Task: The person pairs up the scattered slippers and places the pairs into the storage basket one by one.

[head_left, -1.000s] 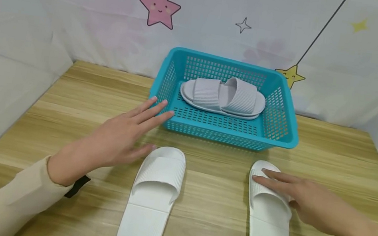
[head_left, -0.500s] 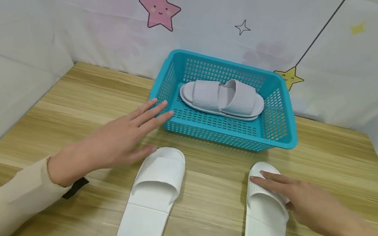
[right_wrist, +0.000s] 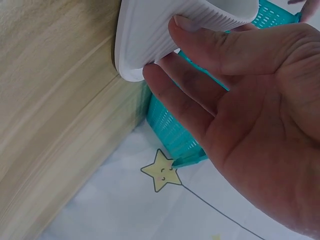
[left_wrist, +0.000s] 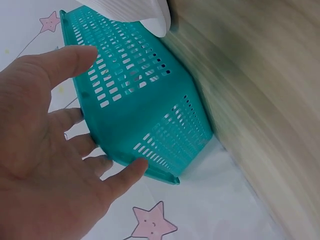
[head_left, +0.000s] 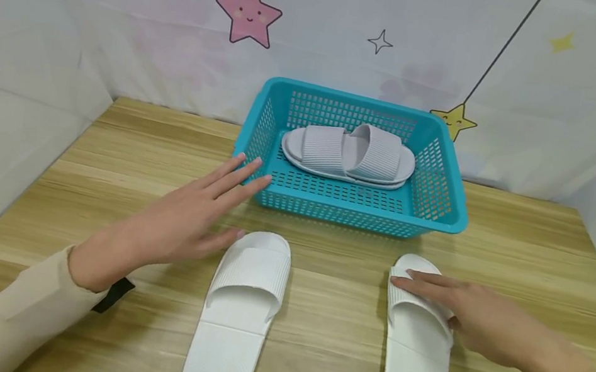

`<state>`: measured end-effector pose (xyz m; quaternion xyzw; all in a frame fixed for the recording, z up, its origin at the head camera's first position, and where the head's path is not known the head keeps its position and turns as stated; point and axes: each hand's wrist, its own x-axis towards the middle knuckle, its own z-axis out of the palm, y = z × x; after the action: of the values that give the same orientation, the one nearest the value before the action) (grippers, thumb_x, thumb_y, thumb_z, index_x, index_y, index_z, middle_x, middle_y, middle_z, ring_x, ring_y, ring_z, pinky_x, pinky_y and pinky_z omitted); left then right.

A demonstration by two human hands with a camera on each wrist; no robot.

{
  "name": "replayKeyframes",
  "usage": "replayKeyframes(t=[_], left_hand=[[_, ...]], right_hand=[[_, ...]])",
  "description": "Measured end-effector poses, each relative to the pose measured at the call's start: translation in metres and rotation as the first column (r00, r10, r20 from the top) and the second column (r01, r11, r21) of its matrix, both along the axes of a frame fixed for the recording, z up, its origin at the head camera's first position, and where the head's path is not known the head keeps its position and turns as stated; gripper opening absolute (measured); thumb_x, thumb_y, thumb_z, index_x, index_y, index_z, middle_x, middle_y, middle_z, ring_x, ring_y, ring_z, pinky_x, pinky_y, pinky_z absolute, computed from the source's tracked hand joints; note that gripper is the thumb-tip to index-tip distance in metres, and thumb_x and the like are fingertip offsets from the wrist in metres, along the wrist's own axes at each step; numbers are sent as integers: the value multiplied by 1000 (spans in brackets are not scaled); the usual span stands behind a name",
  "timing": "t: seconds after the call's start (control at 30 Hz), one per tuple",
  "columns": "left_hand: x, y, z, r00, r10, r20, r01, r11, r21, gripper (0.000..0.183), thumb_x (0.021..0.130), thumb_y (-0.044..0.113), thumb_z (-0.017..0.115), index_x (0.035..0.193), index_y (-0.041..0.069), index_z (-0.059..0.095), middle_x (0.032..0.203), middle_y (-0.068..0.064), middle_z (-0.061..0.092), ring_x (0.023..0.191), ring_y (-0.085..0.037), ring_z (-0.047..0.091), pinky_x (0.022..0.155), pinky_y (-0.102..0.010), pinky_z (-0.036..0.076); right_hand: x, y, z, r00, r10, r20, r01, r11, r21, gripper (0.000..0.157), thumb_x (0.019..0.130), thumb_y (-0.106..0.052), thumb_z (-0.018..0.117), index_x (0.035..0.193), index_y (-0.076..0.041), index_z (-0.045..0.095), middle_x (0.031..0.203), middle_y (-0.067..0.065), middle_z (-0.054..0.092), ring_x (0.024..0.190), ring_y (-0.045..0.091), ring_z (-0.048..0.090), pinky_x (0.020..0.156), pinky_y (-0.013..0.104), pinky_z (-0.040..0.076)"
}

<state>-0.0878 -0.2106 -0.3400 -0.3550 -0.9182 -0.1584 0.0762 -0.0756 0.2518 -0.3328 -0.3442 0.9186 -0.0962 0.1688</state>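
Two white slide slippers lie apart on the wooden table, toes toward the basket: a left one (head_left: 235,323) and a right one (head_left: 416,361). On the strap of the right slipper rest the fairly straight fingers of my right hand (head_left: 490,324), its thumb near the outer side. The right wrist view shows that thumb and the fingertips against the ribbed strap (right_wrist: 155,35). My left hand (head_left: 185,215) is spread, fingertips at the near left corner of the turquoise basket (head_left: 362,215) and thumb beside the left slipper's toe.
Inside the basket sits a pair of pale grey slippers (head_left: 348,152), overlapping lengthwise. The basket stands at the back of the wooden table (head_left: 331,356), near a white cloth backdrop (head_left: 320,30) printed with stars. Cloth also hangs along both sides.
The right slipper has shifted slightly left and turned a little straighter, my right hand moving with it. My left hand, the left slipper and the basket have stayed put.
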Motion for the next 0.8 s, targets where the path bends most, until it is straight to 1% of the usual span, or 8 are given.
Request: replayKeyframes(t=[0.17,0.27,0.33,0.4,0.5,0.57,0.67,0.8], left_hand=[[6,-1,3,999,-16,-37,15,999,-29,86,99,23,77,169,13,28,178,-15,13,164,-40,7,128,-58,23],[11,-1,7,998,-43,-53,42,999,-23,86,98,23,78,169,14,29,178,-14,15,164,-38,9,128,-58,24],[14,-1,9,995,-70,-67,70,998,-8,83,98,22,77,167,13,32,176,-13,22,163,-37,17,126,-59,29],[16,-1,11,992,-98,-80,99,995,13,75,98,20,77,163,12,41,171,-12,35,160,-35,29,122,-59,35],[18,-3,12,985,-142,-100,148,988,48,57,96,15,78,150,10,59,152,-8,60,144,-32,53,111,-57,47],[18,-4,12,980,-171,-99,177,983,55,47,95,13,79,140,11,67,138,-4,69,130,-28,63,105,-54,53],[17,-7,8,976,-208,-69,211,976,43,41,94,9,80,133,13,71,127,0,73,120,-23,68,100,-50,57],[15,-10,2,973,-231,-13,232,973,18,46,94,1,77,137,14,68,131,0,71,123,-24,66,99,-49,57]], right_hand=[[-1,-1,-1,1000,1,15,-1,1000,-13,105,73,27,67,157,-35,53,156,10,57,132,37,63,85,40,59],[-1,-1,-1,1000,-13,27,13,1000,-8,104,74,27,64,157,-35,53,156,9,57,133,36,62,86,39,58],[0,-1,-1,999,-17,31,17,1000,-9,104,75,28,63,157,-35,53,157,8,56,134,36,61,87,40,59],[0,-1,-1,1000,-8,29,8,1000,-21,103,75,28,62,157,-34,53,156,9,57,136,38,60,89,43,59],[0,-1,-1,1000,-7,28,8,1000,-31,104,74,28,63,157,-33,53,156,9,57,135,38,60,89,42,60],[0,-1,-1,999,-10,33,11,999,-34,104,73,28,64,156,-33,53,155,10,58,134,38,61,88,42,60],[0,-2,-1,999,-17,41,18,999,-31,104,74,29,64,157,-33,53,155,10,58,136,38,60,88,42,60],[0,-4,0,999,-10,33,11,1000,-27,104,74,28,65,157,-34,53,155,9,58,135,37,61,88,42,60]])
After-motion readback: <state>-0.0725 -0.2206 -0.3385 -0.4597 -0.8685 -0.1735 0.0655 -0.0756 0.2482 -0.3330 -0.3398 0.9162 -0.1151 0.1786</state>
